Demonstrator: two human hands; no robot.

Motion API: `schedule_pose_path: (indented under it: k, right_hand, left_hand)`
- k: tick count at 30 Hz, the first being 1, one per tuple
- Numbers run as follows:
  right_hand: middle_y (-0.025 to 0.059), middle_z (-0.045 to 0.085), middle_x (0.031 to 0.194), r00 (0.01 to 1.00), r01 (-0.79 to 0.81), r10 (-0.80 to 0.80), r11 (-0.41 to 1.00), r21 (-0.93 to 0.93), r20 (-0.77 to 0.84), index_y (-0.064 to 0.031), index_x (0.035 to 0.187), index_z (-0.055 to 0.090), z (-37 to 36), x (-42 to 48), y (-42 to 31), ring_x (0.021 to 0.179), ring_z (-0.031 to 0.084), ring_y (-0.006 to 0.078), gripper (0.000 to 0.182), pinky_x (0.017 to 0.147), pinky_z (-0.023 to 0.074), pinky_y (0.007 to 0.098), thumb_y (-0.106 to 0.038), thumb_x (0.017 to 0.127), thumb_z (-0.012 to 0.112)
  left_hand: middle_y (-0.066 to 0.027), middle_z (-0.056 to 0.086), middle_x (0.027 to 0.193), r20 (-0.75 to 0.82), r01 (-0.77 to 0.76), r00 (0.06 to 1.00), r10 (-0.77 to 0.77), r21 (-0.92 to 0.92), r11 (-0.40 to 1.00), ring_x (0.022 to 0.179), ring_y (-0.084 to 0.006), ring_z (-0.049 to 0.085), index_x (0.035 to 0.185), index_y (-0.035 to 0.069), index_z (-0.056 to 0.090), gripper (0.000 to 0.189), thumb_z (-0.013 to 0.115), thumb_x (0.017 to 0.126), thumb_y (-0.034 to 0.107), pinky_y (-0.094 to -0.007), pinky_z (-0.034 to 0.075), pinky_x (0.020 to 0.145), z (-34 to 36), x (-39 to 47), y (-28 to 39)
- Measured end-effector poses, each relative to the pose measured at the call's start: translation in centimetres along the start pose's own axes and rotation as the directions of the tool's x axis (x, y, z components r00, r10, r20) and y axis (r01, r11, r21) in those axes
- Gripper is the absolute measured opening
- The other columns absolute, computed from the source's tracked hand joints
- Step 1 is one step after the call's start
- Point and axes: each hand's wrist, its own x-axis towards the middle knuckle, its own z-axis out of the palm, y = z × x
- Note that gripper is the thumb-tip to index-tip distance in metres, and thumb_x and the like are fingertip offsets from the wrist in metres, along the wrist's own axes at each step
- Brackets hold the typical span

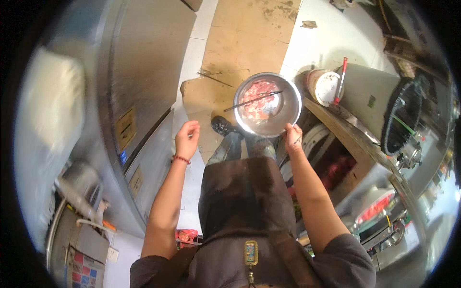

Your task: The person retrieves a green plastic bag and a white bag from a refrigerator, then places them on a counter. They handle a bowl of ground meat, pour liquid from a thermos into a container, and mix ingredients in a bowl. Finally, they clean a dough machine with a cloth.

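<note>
A stainless steel bowl [288,115] hangs over the floor in front of my legs. Its near right rim is gripped by my right hand [293,138]. Pieces of raw, pinkish meat [257,95] lie in the bowl, mostly towards its left side. Dark chopsticks [254,100] rest slantwise across the bowl, their left end sticking out past the rim; whether there is one or a pair is hard to tell. My left hand [187,138], with a red bead bracelet at the wrist, is in the air left of the bowl, loosely curled and holding nothing.
A steel-fronted cabinet [144,72] stands at the left. Flattened cardboard [248,39] covers part of the tiled floor, with a thin dark stick [216,79] on it. At the right are a white bucket [326,86], a lined bin [371,97] and a shelf edge [335,133].
</note>
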Motion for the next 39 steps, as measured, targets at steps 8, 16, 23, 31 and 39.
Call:
schedule_pose_path:
  k: [8, 16, 23, 31, 39]
  right_hand:
    - [-0.0025, 0.057, 0.068, 0.996, -0.002, 0.0, 1.0, -0.027, -0.084, -0.0069, 0.076, 0.061, -0.2, 16.1, 7.0, 0.057, 0.044, 0.0073, 0.004, 0.054, 0.0348, 0.0244, -0.005, 0.078, 0.059]
    - [-0.0024, 0.06, 0.078, 0.996, -0.048, 0.061, 0.985, 0.169, -0.071, -0.0073, 0.082, 0.062, 0.3, 21.7, 14.2, 0.066, 0.05, 0.0082, 0.007, 0.058, 0.039, 0.0233, -0.003, 0.077, 0.059]
    - [-0.0051, 0.057, 0.069, 0.992, -0.084, 0.08, 0.996, -0.038, -0.093, -0.0064, 0.076, 0.063, 0.6, 19.7, 11.0, 0.06, 0.044, 0.0046, 0.005, 0.057, 0.0346, 0.0218, -0.004, 0.077, 0.059]
    - [-0.0025, 0.06, 0.071, 0.975, 0.211, -0.186, 0.951, -0.226, 0.125, -0.0002, 0.076, 0.063, 0.8, 11.0, 0.0, 0.066, 0.051, 0.0059, 0.008, 0.061, 0.0424, 0.0234, -0.005, 0.078, 0.057]
    - [-0.0024, 0.061, 0.07, 0.92, 0.212, -0.132, 0.96, -0.186, 0.37, -0.0004, 0.08, 0.065, 2.8, -7.4, -14.5, 0.058, 0.049, 0.0053, 0.008, 0.053, 0.0373, 0.0214, -0.006, 0.078, 0.059]
  left_hand:
    - [-0.009, 0.066, 0.089, 0.201, 0.554, 0.823, -0.531, -0.074, 0.829, 0.066, -0.0173, 0.064, 0.099, 0.002, 0.063, 0.015, 0.054, 0.088, 0.007, -0.0272, 0.051, 0.056, 18.7, 21.9, -22.5]
    - [-0.0122, 0.064, 0.071, -0.202, 0.614, 0.706, -0.678, -0.301, 0.729, 0.049, -0.0177, 0.06, 0.084, -0.007, 0.059, 0.023, 0.06, 0.086, 0.016, -0.0264, 0.049, 0.043, 22.6, 37.6, -31.1]
    - [-0.0117, 0.061, 0.079, -0.466, 0.093, 0.822, -0.327, -0.457, 0.885, 0.059, -0.0161, 0.062, 0.087, -0.004, 0.054, 0.013, 0.064, 0.081, 0.0, -0.0263, 0.053, 0.052, 21.3, 32.3, -20.4]
    - [-0.0147, 0.062, 0.093, 0.111, -0.804, 0.585, 0.803, -0.044, 0.592, 0.086, -0.0226, 0.062, 0.097, -0.006, 0.059, 0.017, 0.057, 0.081, -0.011, -0.0324, 0.052, 0.075, 14.4, 14.1, 11.4]
    - [-0.0167, 0.054, 0.122, 0.364, -0.75, 0.64, 0.677, 0.104, 0.653, 0.109, -0.0293, 0.057, 0.119, 0.007, 0.058, 0.035, 0.053, 0.085, 0.001, -0.0341, 0.048, 0.091, 6.4, -1.0, 19.1]
